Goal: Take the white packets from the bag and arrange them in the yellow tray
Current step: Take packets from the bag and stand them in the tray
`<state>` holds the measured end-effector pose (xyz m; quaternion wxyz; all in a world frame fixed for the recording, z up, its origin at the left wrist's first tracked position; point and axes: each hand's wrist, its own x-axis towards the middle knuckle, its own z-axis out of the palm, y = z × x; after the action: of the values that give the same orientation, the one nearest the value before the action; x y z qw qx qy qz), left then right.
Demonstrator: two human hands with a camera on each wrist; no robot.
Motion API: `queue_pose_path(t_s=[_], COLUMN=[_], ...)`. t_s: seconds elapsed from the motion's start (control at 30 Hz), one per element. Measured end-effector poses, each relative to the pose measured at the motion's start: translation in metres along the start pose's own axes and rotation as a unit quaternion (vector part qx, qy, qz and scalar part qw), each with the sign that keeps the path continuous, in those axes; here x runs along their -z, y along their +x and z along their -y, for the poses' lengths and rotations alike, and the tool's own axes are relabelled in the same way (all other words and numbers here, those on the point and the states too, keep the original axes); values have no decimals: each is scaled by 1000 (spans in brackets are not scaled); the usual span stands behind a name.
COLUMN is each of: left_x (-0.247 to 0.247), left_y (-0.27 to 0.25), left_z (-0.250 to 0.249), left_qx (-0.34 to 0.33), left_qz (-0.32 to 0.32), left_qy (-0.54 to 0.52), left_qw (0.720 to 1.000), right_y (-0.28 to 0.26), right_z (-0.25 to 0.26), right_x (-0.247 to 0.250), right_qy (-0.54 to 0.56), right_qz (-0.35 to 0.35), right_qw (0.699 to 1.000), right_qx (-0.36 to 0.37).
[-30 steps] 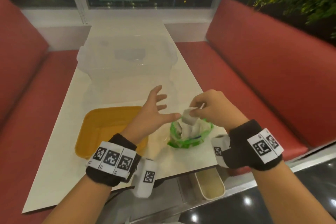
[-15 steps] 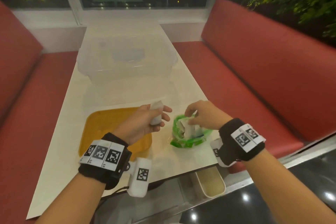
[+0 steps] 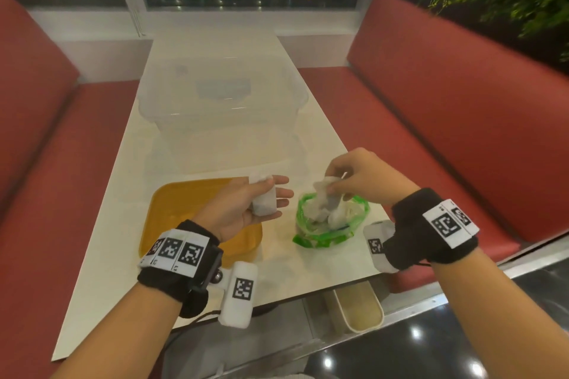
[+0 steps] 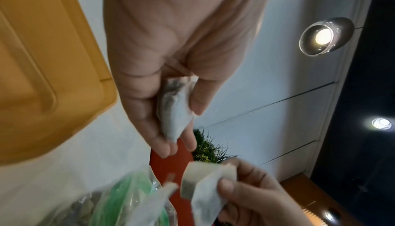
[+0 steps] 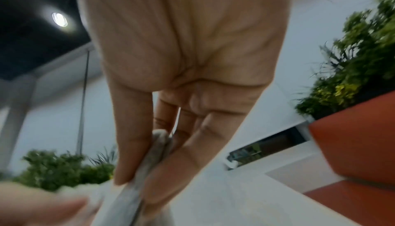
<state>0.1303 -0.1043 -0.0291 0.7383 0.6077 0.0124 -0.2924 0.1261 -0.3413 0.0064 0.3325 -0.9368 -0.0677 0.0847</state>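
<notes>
While both hands are busy at the near table edge, the scene reads so:
Packet in left hand: a white packet [image 3: 262, 198] lies across the fingers [image 4: 149, 124] of the left hand [image 3: 243, 208], the thumb pressing it down, palm up over the yellow tray's [image 3: 172, 209] right edge.
Packet in right hand: a second white packet [image 3: 326, 191] is pinched between thumb and fingertips of the right hand [image 3: 366, 177], just above the bag's mouth.
Bag: the green-rimmed plastic bag [image 3: 331, 224] stands below the right fingertips, just right of the left fingertips; it seems to hold more white packets, though blur hides how many.
Tray: beneath the left palm.
Beyond the fingers: a clear plastic storage box [image 3: 221, 101] on the white table [image 3: 308, 268].
</notes>
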Motion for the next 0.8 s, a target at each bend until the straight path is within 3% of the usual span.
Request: queue_pose_path(t_s=[0.2,0.47,0.63,0.73,0.8], left_x=[-15,-12,-3,-1,-2], left_y=[6,4,1,1,-1], left_z=[0,-3,-1,2,1], left_qx=[53,115,65,57,63], left_qz=[19,77,11,8,45], left_qy=[-92,-251,-247,-231,-209], left_qw=[994,958,967,971,975], right_y=[0,20,15,9,7], right_z=[54,47,36,45,56], right_x=[-1,-13,-9,-5,-7], right_qy=[173,169,139,136,121], right_qz=[80,80,16,89,157], right_qw=[978,981,989,982,973], right_qx=[81,51,49,95,121])
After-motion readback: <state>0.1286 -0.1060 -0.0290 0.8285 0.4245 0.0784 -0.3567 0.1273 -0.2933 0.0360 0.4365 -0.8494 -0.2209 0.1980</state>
